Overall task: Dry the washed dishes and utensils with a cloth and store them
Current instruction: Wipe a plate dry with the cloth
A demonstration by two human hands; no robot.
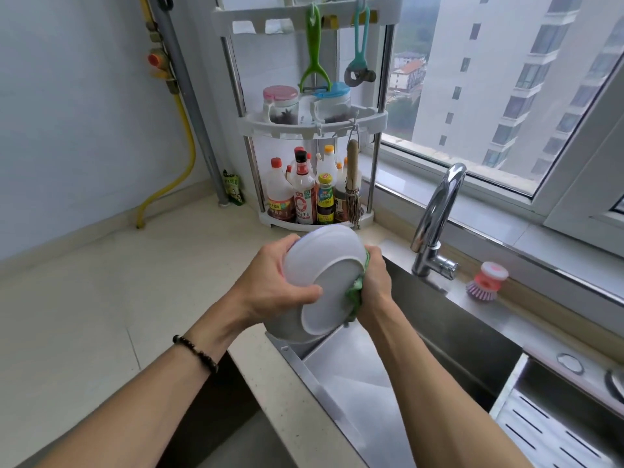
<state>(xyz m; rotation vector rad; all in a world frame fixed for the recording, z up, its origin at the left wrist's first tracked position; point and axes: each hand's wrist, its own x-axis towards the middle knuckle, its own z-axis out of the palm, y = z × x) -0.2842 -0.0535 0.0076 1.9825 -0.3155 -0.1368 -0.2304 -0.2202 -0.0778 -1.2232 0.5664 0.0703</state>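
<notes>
held up over the left edge of the steel sink (pixel 449 336): a white bowl (pixel 324 282), tipped on its side. underside with the round foot ring turned toward the camera and a little downward, open mouth facing away toward the corner rack (pixel 314 123). axis from foot to mouth running from near-right to far-left, tilted upward at the far end.

left hand (pixel 273 282) gripping the left rim of the bowl, thumb curled over the outer wall near the foot ring, other fingers wrapped round the far edge and mostly hidden behind it. right hand (pixel 374 278) closed round a green cloth (pixel 354 292), pressing it against the right rim; only a small bunched part of the cloth visible between palm and bowl, the rest covered. inside of the bowl not visible at all. cannot tell how far the cloth reaches into it.

dark bead bracelet (pixel 196 352) on the left wrist. chrome faucet (pixel 435 224) behind the right hand, pink dish brush (pixel 486 282) beside it on the ledge. sauce bottles (pixel 304 194) on the lowest rack shelf, labels too small to read. lower right corner: slotted drain tray (pixel 553 430), cut off by the frame edge.
</notes>
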